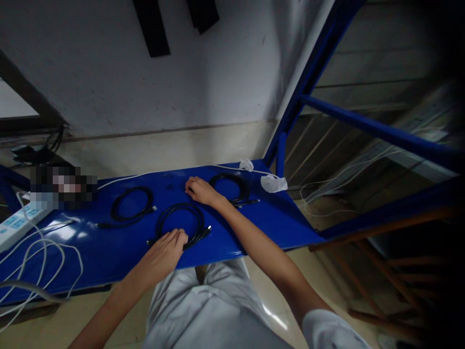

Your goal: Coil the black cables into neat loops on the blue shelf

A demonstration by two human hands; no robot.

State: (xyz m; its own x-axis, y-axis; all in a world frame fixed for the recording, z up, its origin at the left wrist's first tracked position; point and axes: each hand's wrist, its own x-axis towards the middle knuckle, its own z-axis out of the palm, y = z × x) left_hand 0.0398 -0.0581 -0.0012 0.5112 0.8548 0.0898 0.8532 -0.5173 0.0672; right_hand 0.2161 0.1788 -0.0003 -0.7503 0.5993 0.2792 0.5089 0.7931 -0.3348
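Three coils, all black cable, on the blue desk (269, 223) in the head view: the left coil (132, 221) lies about midway between the near and far edges, the middle coil (201, 220) is closest to the near edge, and the right coil (244, 186) sits back by the far edge, toward the right end. The action's at the middle coil. The left hand (169, 248) comes in over the near edge, palm down, fingers bent together over the coil's near-left side. Can't tell if it's really pinching the loops, the thumb's hidden. The right hand (199, 190) is farther back, between the middle and right coils, fingers curled in rather than spread, and I don't see anything in it, though I couldn't rule out something small. Its wrist crosses in front of the right coil's left side, no idea if they touch. Looks to me like the step in hand is handling or straightening the middle coil. My take: the next move calls for getting all the loops in one grip, minding the silvery plug (209, 229) on its right side, and bringing the right hand toward the near edge if it's a two-hander. Also around: a power strip (22, 223) at the desk's left end, and a white scrap (274, 183) by the far right corner.
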